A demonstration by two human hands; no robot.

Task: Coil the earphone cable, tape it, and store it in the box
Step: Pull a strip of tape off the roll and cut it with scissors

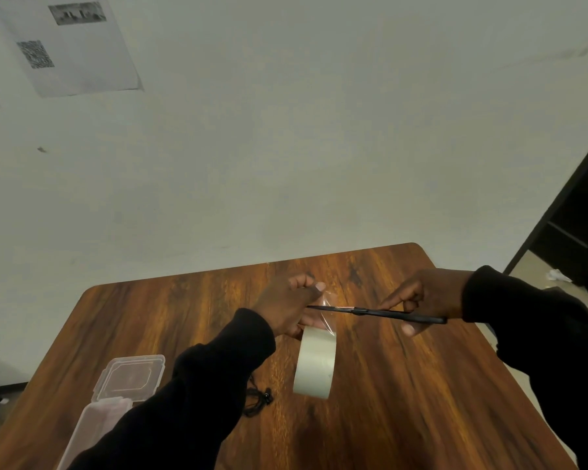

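Note:
My left hand (286, 307) pinches the free end of a clear tape strip (329, 312) pulled up from a tape roll (315, 362), which hangs below it over the wooden table (404, 385). My right hand (418, 300) holds black scissors (381, 313), and their blades lie across the strip just right of my left thumb. The black earphone cable (260, 400) lies coiled on the table, partly hidden by my left sleeve. A clear plastic box (99, 422) with its lid (129, 378) open sits at the left front, partly under my left arm.
A white wall rises behind the table, with a printed sheet (72, 45) at the top left. A dark shelf frame (571, 218) stands at the right beyond the table's edge.

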